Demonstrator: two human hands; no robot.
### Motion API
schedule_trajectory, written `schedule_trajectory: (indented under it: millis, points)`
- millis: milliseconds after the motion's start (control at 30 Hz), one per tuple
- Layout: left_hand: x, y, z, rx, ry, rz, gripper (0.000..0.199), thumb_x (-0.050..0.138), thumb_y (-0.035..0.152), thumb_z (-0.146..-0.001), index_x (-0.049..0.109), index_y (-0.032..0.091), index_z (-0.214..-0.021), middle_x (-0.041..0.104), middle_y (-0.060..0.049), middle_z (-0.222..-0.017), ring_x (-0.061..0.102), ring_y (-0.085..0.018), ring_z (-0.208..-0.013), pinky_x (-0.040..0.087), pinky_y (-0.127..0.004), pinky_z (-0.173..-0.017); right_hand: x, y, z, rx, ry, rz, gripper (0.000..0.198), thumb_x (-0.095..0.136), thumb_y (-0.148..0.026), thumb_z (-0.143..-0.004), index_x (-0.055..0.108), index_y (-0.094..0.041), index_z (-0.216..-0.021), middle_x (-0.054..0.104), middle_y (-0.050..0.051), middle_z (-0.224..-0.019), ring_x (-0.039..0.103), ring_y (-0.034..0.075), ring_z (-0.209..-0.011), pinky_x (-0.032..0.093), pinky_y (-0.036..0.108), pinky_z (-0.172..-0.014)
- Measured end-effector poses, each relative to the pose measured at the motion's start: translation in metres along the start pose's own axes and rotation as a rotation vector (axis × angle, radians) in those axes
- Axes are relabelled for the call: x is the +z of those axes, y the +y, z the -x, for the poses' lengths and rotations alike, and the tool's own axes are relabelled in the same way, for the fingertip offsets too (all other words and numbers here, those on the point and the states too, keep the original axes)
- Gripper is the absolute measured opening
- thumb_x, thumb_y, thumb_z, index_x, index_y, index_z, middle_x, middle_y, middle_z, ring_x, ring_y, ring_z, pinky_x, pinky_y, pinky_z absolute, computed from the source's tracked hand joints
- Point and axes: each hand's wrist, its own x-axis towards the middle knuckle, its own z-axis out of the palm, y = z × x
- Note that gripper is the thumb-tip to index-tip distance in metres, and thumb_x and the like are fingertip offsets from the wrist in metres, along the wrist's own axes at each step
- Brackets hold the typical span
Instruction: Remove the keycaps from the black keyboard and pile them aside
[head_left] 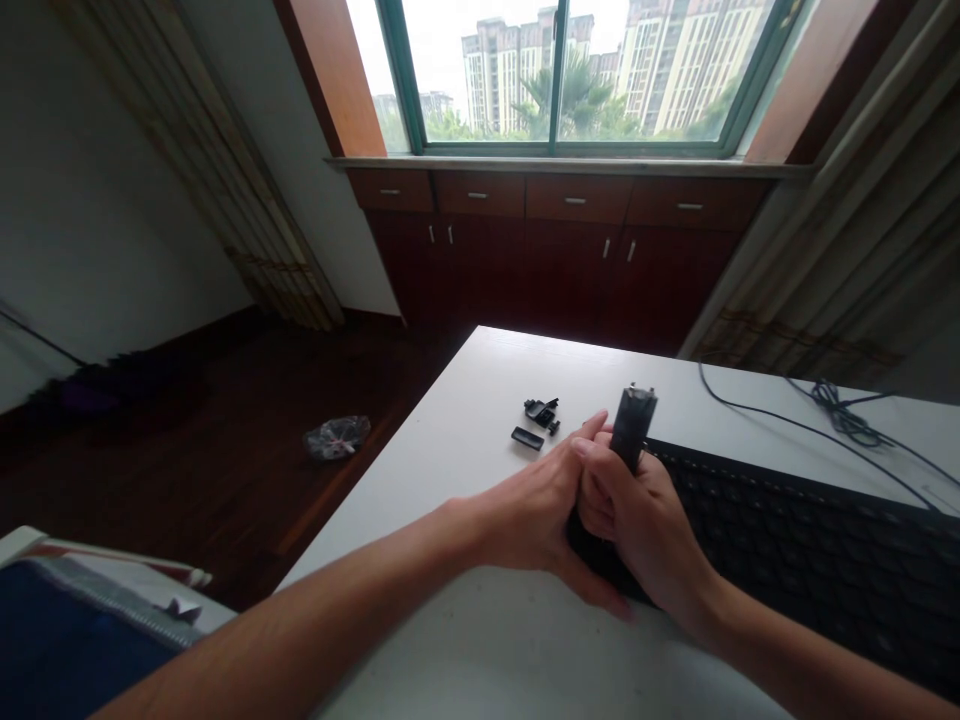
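My right hand (637,520) is closed around a black bar-shaped device (635,420) that stands nearly upright. Small metal prongs show at the device's top end; its lower part is hidden in my fist. Against that fist lies my left hand (536,510), index finger stretched out and thumb spread apart toward me at the left end of a black keyboard (795,540). Some left fingers are hidden behind the right hand. Just beyond my hands, a small black clip-like part (541,410) and a flat black cover piece (527,439) lie on the white table (427,480).
Black cables (847,415) run across the table's right rear. A plastic bag (337,437) lies on the dark floor left of the table. At lower left stands a chair-like frame with blue cloth (67,630). Reddish-brown cabinets (525,250) stand under the window.
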Motion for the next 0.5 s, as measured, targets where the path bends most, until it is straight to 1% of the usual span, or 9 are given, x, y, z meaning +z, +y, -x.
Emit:
schedule_trajectory:
  millis: [67, 100, 133, 167, 200, 267, 333, 400, 500]
  points:
    - [0.014, 0.013, 0.0, -0.055, 0.152, 0.256, 0.129, 0.096, 0.063, -0.048, 0.035, 0.018, -0.153, 0.047, -0.019, -0.147, 0.046, -0.043, -0.139, 0.042, -0.054, -0.117, 0.004, 0.001, -0.001, 0.003, 0.0, 0.043, 0.046, 0.072, -0.048, -0.087, 0.043, -0.022, -0.063, 0.035, -0.008, -0.05, 0.028, 0.008, -0.044, 0.023, 0.023, -0.039]
    - [0.024, 0.021, 0.0, -0.107, 0.263, 0.411, 0.115, 0.09, 0.066, -0.059, 0.039, 0.018, -0.149, 0.053, -0.018, -0.141, 0.052, -0.039, -0.133, 0.047, -0.052, -0.112, 0.006, 0.002, 0.0, -0.03, -0.002, 0.072, 0.045, 0.071, -0.048, -0.088, 0.044, -0.022, -0.064, 0.036, -0.007, -0.052, 0.029, 0.008, -0.046, 0.023, 0.023, -0.04]
    - [0.034, 0.029, 0.0, -0.152, 0.408, 0.529, 0.094, 0.081, 0.068, -0.073, 0.044, 0.016, -0.143, 0.058, -0.017, -0.131, 0.059, -0.035, -0.123, 0.052, -0.049, -0.105, 0.006, 0.003, 0.001, -0.076, -0.01, 0.099, 0.045, 0.069, -0.048, -0.09, 0.044, -0.021, -0.064, 0.036, -0.007, -0.054, 0.029, 0.008, -0.047, 0.023, 0.023, -0.041]
    - [0.045, 0.036, 0.0, -0.191, 0.544, 0.59, 0.078, 0.075, 0.065, -0.082, 0.048, 0.016, -0.136, 0.061, -0.015, -0.124, 0.063, -0.031, -0.115, 0.054, -0.045, -0.101, 0.006, 0.005, 0.003, -0.125, -0.023, 0.113, 0.045, 0.067, -0.047, -0.092, 0.044, -0.021, -0.064, 0.036, -0.006, -0.055, 0.03, 0.009, -0.049, 0.023, 0.024, -0.042]
    - [0.055, 0.042, 0.0, -0.196, 0.609, 0.61, 0.07, 0.074, 0.061, -0.084, 0.05, 0.015, -0.131, 0.063, -0.013, -0.117, 0.064, -0.028, -0.108, 0.056, -0.041, -0.096, 0.005, 0.008, 0.006, -0.166, -0.037, 0.11, 0.044, 0.065, -0.046, -0.095, 0.045, -0.021, -0.065, 0.036, -0.006, -0.057, 0.029, 0.009, -0.05, 0.023, 0.025, -0.042]
    - [0.07, 0.048, 0.001, -0.202, 0.648, 0.658, 0.057, 0.07, 0.058, -0.09, 0.053, 0.016, -0.125, 0.063, -0.01, -0.11, 0.064, -0.024, -0.101, 0.056, -0.037, -0.092, 0.002, 0.012, 0.011, -0.219, -0.056, 0.067, 0.042, 0.06, -0.044, -0.099, 0.047, -0.021, -0.066, 0.035, -0.005, -0.059, 0.028, 0.01, -0.051, 0.024, 0.026, -0.043]
    - [0.077, 0.05, 0.002, -0.188, 0.649, 0.681, 0.052, 0.067, 0.058, -0.092, 0.055, 0.017, -0.121, 0.063, -0.009, -0.107, 0.063, -0.022, -0.099, 0.056, -0.036, -0.091, 0.0, 0.015, 0.015, -0.256, -0.057, 0.01, 0.042, 0.058, -0.041, -0.101, 0.046, -0.022, -0.065, 0.034, -0.005, -0.059, 0.026, 0.01, -0.05, 0.024, 0.027, -0.043]
    - [0.077, 0.049, 0.002, -0.185, 0.649, 0.685, 0.051, 0.067, 0.059, -0.092, 0.056, 0.018, -0.119, 0.063, -0.008, -0.107, 0.063, -0.022, -0.098, 0.055, -0.035, -0.09, 0.0, 0.016, 0.015, -0.28, -0.057, -0.026, 0.044, 0.058, -0.039, -0.101, 0.043, -0.022, -0.063, 0.033, -0.005, -0.058, 0.026, 0.01, -0.05, 0.024, 0.028, -0.044]
    - [0.074, 0.048, 0.001, -0.203, 0.624, 0.671, 0.053, 0.068, 0.059, -0.091, 0.054, 0.02, -0.125, 0.065, -0.008, -0.11, 0.065, -0.023, -0.1, 0.055, -0.036, -0.092, 0.002, 0.014, 0.011, -0.294, -0.057, -0.07, 0.046, 0.059, -0.038, -0.101, 0.039, -0.023, -0.062, 0.033, -0.006, -0.056, 0.028, 0.01, -0.049, 0.025, 0.027, -0.045]
